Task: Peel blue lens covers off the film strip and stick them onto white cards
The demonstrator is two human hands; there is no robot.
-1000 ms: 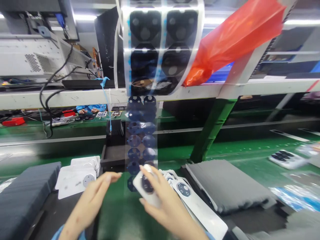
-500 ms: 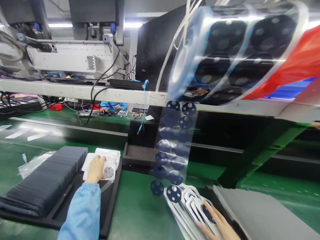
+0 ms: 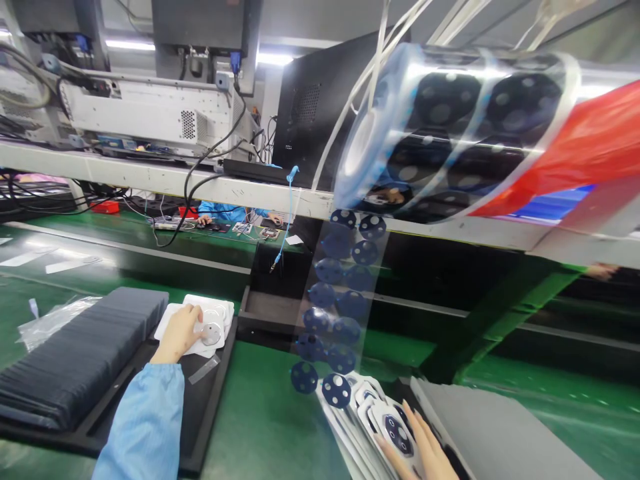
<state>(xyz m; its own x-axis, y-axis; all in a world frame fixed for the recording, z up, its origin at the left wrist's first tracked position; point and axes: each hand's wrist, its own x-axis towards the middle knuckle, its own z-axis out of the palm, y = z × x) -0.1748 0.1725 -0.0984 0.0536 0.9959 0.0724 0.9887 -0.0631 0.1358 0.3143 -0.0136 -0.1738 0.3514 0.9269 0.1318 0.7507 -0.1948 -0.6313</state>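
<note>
My left hand [image 3: 179,332] rests on a small pile of white rounded-square pieces [image 3: 220,313] bearing round discs, with its thumb and fingers closed at the top piece. Under the pile is a black tray [image 3: 215,393] with a clear strip [image 3: 204,369] beside the hand. At the lower right, my right hand [image 3: 425,443] grips the top of a fanned stack of white panels [image 3: 345,427]. Between thumb and fingers shows a dark round disc with ringed holes [image 3: 399,433]. The lower part of this hand is cut off by the frame.
A long stack of dark sleeves [image 3: 85,353] fills the tray's left. From the shelf [image 3: 280,190], a roll of dark perforated discs [image 3: 450,133] trails a clear strip [image 3: 333,293] down to the white panels. A grey board [image 3: 490,427] lies right. Another person's blue sleeve [image 3: 225,212] shows behind.
The view has shifted slightly. My left thumb and fingers have drawn in at the top white piece. My right hand has tilted, baring more of the dark disc with ringed holes.
</note>
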